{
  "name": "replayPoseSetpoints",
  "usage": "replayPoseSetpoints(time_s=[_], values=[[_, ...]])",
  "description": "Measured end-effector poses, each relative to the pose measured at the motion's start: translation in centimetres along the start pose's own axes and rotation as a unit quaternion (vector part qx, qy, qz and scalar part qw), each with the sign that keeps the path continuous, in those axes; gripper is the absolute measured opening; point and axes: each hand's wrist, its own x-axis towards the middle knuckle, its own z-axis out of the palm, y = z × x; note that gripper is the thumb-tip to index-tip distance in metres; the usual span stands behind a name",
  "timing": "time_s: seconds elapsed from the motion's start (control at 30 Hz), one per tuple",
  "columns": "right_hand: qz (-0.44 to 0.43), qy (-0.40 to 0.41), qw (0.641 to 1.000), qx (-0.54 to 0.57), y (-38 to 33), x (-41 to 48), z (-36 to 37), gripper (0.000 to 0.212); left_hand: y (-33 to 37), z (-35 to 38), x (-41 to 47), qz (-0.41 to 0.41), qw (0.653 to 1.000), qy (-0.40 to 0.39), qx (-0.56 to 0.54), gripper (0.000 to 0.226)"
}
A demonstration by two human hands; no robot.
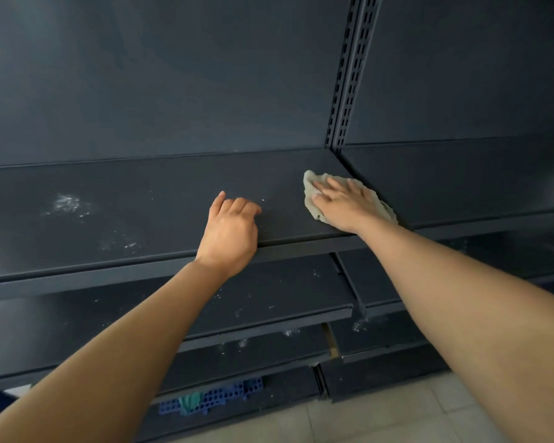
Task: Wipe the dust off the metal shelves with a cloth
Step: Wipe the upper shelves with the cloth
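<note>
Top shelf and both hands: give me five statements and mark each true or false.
1. The right hand presses the cloth flat on the top shelf. True.
2. White dust patches lie on that shelf, left of the left hand. True.
3. The left hand holds a second cloth. False: it holds nothing; its fingers are curled and it rests on the shelf.
4. The cloth lies at the shelf's left end. False: it is at the right end, near the slotted upright.
5. The shelves below are free of dust. False: white specks show on the lower shelves.
</note>
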Motion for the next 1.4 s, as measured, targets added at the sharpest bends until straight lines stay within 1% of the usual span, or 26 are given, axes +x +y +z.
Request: replayPoseSetpoints(time_s=[0.1, 0.17, 0.37, 0.43, 0.53, 0.7, 0.97, 1.17, 1.4], values=[[0.028, -0.017, 0.999, 0.003, -1.5, 0.1, 0.4, 0.055, -1.3, -0.5, -0.7, -0.007, 1.000, 0.007, -0.005, 0.028], [0.021, -0.030, 0.999, 0.012, -3.5, 0.1, 0.7, 0.054, -2.3, -0.9, -1.1, -0.015, 1.000, 0.009, -0.005, 0.028], [-0.078, -0.038, 0.996, 0.004, -11.5, -0.4, 1.8, 0.054, -4.3, -1.9, -1.7, -0.035, 0.999, 0.022, -0.006, 0.028], [-0.098, -0.039, 0.994, 0.003, -12.5, -0.2, 2.0, 0.054, -4.7, -2.1, -1.3, -0.044, 0.999, 0.029, -0.008, 0.027], [-0.108, -0.033, 0.994, 0.008, -11.8, 0.7, 1.7, 0.052, -5.1, -2.1, 0.0, -0.058, 0.998, 0.026, -0.011, 0.028], [-0.126, -0.032, 0.992, 0.006, -10.5, 2.8, 1.6, 0.051, -4.8, -0.9, 1.5, -0.072, 0.997, -0.011, -0.004, 0.030], [-0.140, -0.027, 0.990, -0.001, -9.7, 7.7, 0.9, 0.052, -5.4, -0.3, 2.5, -0.119, 0.993, -0.003, 0.009, 0.028], [-0.149, -0.027, 0.988, -0.005, -10.4, 10.4, 0.8, 0.055, -5.4, -0.2, 2.5, -0.130, 0.990, 0.022, 0.038, 0.023], [-0.154, -0.037, 0.987, 0.002, -11.1, 11.0, 1.2, 0.056, -5.2, -0.2, 2.8, -0.149, 0.987, 0.018, 0.058, 0.025]])
